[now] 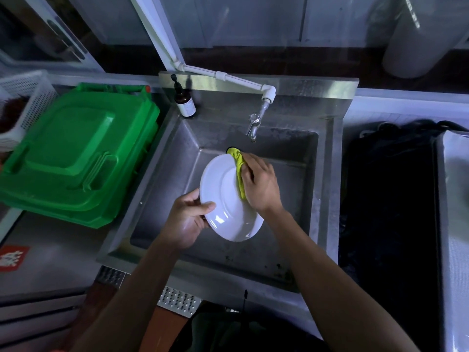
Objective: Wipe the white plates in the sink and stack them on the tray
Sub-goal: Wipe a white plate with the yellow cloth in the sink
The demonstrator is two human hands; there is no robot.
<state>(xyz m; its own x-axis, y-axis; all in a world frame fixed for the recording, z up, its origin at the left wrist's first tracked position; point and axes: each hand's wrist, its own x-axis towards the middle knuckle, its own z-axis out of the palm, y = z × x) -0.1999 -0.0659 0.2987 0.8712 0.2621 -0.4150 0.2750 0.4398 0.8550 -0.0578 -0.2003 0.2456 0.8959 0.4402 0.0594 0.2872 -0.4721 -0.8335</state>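
My left hand (186, 219) grips the tilted white plate (228, 199) over the sink (162, 158); my right hand (261, 184) presses a yellow cloth (238, 166) against it, tap (253, 123) beyond.

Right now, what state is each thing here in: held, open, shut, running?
Plate: held tilted above the sink, being wiped.
Cloth: bunched, pressed on the plate.
Left hand: grips the plate's rim.
Right hand: grips the cloth.
Tap: no water visible.
Sink: no standing water, no other plates visible.
Green bin: lid shut.
Pump bottle: upright on the sink's corner.
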